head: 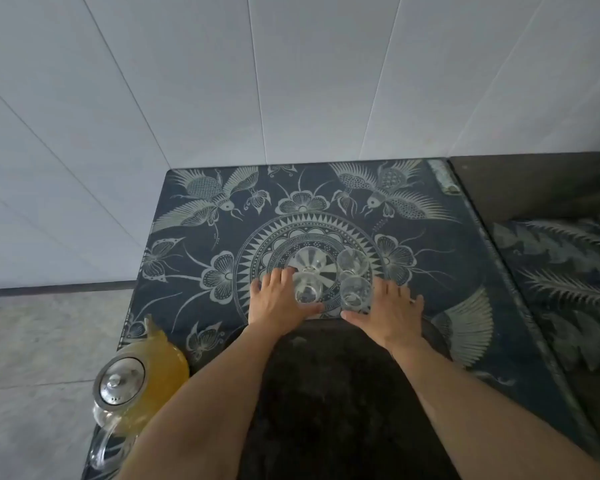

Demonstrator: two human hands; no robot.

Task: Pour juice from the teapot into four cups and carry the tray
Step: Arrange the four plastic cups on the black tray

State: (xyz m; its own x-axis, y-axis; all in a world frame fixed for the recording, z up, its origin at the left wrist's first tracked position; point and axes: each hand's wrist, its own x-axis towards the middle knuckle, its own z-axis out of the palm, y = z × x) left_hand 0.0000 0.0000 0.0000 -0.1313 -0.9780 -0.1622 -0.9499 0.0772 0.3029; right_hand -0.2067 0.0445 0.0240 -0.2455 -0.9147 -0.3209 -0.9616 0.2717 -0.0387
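Four clear empty glass cups stand close together on the round pattern of the cloth: far left (pixel 309 261), far right (pixel 353 262), near left (pixel 305 292), near right (pixel 354 295). My left hand (pixel 278 301) lies palm down against the near left cup, fingers spread, thumb curving under the cup's base. My right hand (pixel 390 311) lies the same way against the near right cup. Neither hand lifts a cup. A glass teapot (pixel 153 375) with a metal lid holds yellow juice at the table's near left corner, beside my left forearm.
A dark cloth (pixel 447 265) with pale birds and flowers covers the table, set against a white panelled wall. A dark mottled surface (pixel 326 403) lies between my forearms; I cannot tell what it is. A second dark table (pixel 541 188) adjoins on the right. Grey floor shows at left.
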